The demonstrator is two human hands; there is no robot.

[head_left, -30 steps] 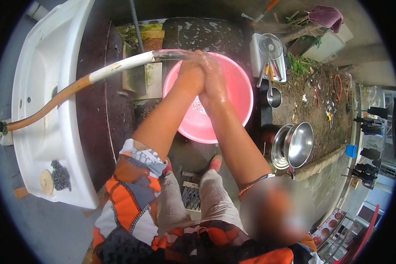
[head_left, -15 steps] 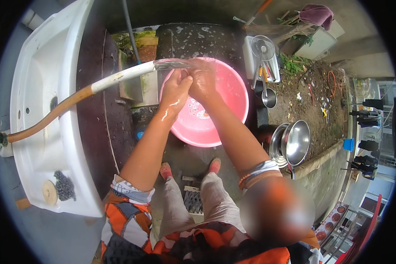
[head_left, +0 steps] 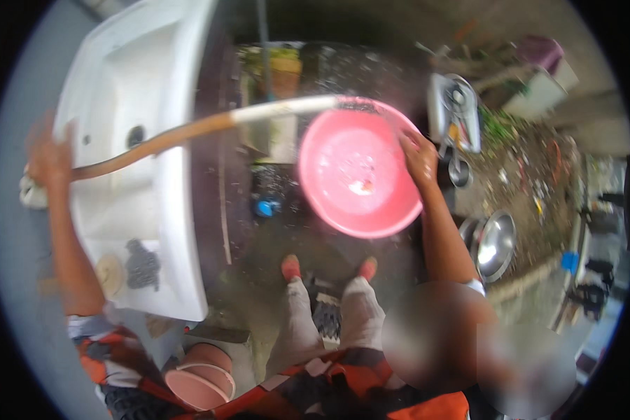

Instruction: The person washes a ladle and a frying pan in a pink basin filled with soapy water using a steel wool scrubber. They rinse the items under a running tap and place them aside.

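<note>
Left hand (head_left: pixel 49 159) blurred at left end of brown-and-white hose (head_left: pixel 154 145), grip cannot be told; hose run across edge of white sink (head_left: pixel 178 182), mouth set above far rim of pink basin (head_left: pixel 329 199); right hand (head_left: pixel 420 158) held at basin's right rim, grip unclear; gap left between basin and red shoes (head_left: pixel 290 267).

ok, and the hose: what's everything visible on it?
The hose has a brown length joined to a white end piece, rubbery or plastic by its look. It arcs from the far left of the white sink, across it, to a free end over the pink basin. Clear water seems to run out there. The left hand is at its other end; blur hides its grip.
</note>
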